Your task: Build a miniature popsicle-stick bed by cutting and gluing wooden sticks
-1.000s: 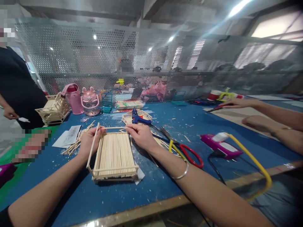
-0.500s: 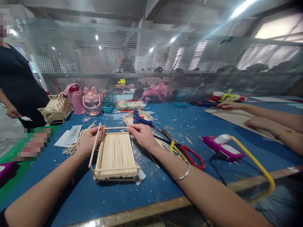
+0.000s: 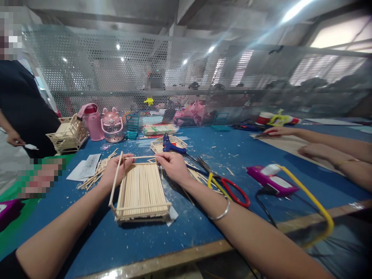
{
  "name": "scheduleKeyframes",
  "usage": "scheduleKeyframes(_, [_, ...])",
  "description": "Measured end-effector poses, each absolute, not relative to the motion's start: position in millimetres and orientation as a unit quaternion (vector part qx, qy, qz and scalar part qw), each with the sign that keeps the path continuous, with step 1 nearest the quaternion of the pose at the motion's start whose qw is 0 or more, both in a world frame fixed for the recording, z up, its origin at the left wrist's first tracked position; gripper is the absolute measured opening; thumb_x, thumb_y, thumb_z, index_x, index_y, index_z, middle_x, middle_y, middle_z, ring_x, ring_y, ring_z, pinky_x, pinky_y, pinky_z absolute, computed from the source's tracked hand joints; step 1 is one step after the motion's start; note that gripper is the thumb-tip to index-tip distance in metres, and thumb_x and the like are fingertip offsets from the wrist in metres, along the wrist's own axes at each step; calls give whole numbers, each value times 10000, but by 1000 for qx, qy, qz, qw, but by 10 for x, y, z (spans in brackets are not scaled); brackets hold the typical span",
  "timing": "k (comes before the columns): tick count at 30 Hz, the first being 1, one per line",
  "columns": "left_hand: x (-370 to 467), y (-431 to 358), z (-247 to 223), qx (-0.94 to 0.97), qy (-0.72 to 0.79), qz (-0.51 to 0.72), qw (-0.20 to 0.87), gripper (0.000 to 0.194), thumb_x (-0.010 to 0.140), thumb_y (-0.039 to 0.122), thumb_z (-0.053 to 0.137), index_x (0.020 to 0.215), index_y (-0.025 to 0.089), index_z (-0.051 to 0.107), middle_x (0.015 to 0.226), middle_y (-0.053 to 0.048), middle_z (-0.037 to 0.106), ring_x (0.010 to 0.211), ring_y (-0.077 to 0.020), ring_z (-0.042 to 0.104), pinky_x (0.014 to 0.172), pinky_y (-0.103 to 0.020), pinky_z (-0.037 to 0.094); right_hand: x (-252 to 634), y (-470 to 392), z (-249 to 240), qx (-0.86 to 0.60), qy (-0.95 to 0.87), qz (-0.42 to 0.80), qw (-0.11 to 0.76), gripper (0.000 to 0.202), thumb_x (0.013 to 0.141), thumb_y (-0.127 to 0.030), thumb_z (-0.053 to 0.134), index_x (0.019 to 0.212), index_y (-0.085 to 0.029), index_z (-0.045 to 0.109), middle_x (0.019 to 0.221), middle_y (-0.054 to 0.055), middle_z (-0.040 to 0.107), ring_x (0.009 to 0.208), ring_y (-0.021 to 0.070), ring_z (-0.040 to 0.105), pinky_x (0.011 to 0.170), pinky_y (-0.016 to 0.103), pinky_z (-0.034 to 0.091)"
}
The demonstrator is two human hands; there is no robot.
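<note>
In front of me on the blue table lies a small bed-like frame (image 3: 142,190) built of pale wooden sticks, its deck made of sticks side by side. A thin wooden stick (image 3: 142,157) runs across its far end. My left hand (image 3: 117,168) is closed at the far left corner, its fingers partly behind the upright sticks. With a pinch, my right hand (image 3: 173,166) grips the right end of that cross stick. Loose sticks (image 3: 97,174) are heaped beside my left hand. Just beyond my right hand, a blue glue gun (image 3: 171,145) rests on another stick frame (image 3: 157,144).
Scissors (image 3: 232,190) with red and yellow handles lie right of my right wrist. Farther right is a purple power strip (image 3: 273,182) with a yellow cable. Pink bottles (image 3: 112,126) and a finished stick model (image 3: 68,133) stand at back left. Another person's hands (image 3: 314,149) work on cardboard at right.
My hands hold nearly the same position on the stick and frame. The view has shifted slightly. At right, the other person's far hand has moved a little.
</note>
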State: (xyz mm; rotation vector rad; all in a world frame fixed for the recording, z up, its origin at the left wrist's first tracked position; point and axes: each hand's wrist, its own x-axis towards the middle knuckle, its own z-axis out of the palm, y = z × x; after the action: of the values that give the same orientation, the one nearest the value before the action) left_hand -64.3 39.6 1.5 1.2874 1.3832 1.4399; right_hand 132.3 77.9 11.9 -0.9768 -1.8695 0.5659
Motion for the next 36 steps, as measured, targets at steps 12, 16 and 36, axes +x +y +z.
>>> scheduleKeyframes(12, [-545,277,253,460,579,561,373,201,605,353,686,658,161,655,719,-68,703,736,-211,638,683,-303,482,1325,772,119,-395,-760,250,452,237,770,-258,525,867,-158,716,809,43,721,700,175,650,652,272,488])
scheduleKeyframes(16, [-571,309,194,457,568,568,383,233,595,366,692,683,154,652,717,-70,700,727,-208,638,683,-307,481,1331,777,109,-398,-756,262,448,254,764,-228,521,921,-135,698,824,63,716,695,168,642,652,275,487])
scheduleKeyframes(36, [-877,314,22,479,549,559,395,435,500,460,762,792,147,683,691,-28,676,610,-135,584,611,-257,444,1299,820,80,-372,-743,288,476,188,763,-264,524,748,-134,658,649,14,629,581,117,539,562,220,409])
